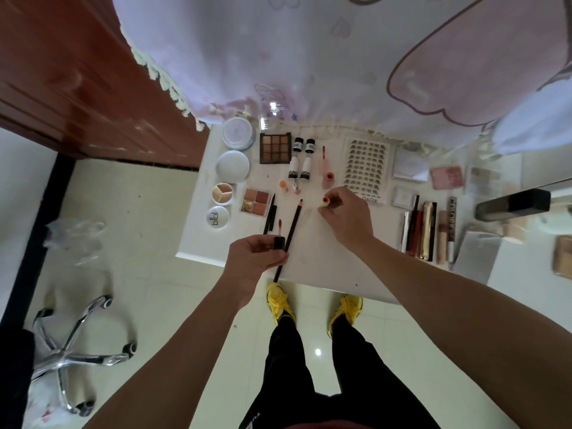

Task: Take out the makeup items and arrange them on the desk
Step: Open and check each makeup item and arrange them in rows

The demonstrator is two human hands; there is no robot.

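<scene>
Counter, white: makeup items laid out in rows.
Landmark: brown eyeshadow palette, at far edge.
Left of palette: column of 4 round pots.
Just right of palette: 2 white tubes. Lash tray further right.
Near side of palette: long pencil, lying diagonally.
Left hand: fingers curled round black-capped lip wand, red tip toward palette.
Right hand: pinching small tube, red mouth showing, near side of lash tray.
</scene>
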